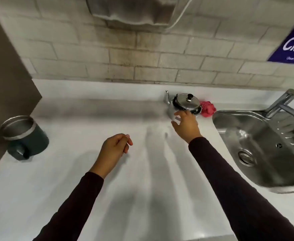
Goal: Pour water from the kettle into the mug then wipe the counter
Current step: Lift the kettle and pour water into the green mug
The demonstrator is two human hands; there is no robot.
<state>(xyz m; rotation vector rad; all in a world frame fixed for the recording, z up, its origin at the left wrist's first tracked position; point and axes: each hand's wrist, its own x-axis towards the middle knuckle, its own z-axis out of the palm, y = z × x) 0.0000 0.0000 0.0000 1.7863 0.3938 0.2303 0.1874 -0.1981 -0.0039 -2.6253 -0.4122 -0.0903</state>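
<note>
A small shiny steel kettle [182, 103] with a black lid knob stands at the back of the white counter [90, 122], its spout pointing left. My right hand [186, 126] reaches to its near side with fingers spread, just at its body, holding nothing. A dark green mug [23, 136] with a steel rim stands at the far left, handle toward me. My left hand [114, 150] hovers over the middle of the counter, fingers loosely curled, with nothing in it. A pink-red cloth [208, 108] lies crumpled just right of the kettle.
A steel sink [257, 148] with a tap [282, 103] is set into the counter on the right. A tiled wall runs along the back, with a grey towel [130, 11] hanging above and a blue sign [292, 44] at the right. A brown panel bounds the left side.
</note>
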